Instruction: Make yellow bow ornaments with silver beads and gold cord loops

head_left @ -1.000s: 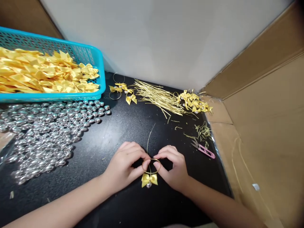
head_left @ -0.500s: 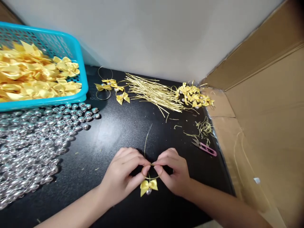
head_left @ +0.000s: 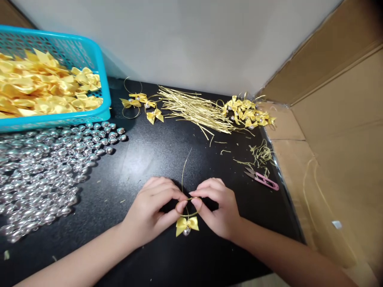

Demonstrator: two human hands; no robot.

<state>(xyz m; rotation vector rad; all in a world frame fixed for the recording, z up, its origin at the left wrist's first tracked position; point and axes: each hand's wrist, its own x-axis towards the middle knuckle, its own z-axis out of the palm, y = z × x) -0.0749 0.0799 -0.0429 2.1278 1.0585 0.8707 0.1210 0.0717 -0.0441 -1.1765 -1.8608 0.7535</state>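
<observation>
My left hand (head_left: 151,209) and my right hand (head_left: 217,207) meet over the black table (head_left: 155,155), both pinching a thin gold cord (head_left: 183,171) bent into a small loop between the fingertips. A yellow satin bow (head_left: 187,224) with a silver bead under it hangs from the bottom of the loop. The cord's free end rises away from the hands toward the wall.
A turquoise basket (head_left: 89,59) of yellow bows stands at the back left, with a spread of silver heart beads (head_left: 44,167) in front of it. Gold cords (head_left: 194,108), finished bows (head_left: 248,113), two looped bows (head_left: 140,103), cord scraps and pink snips (head_left: 263,180) lie behind. Cardboard (head_left: 338,131) borders the right.
The loop between my fingers has become smaller and tighter above the bow. Both hands stayed together; the camera view shifted slightly.
</observation>
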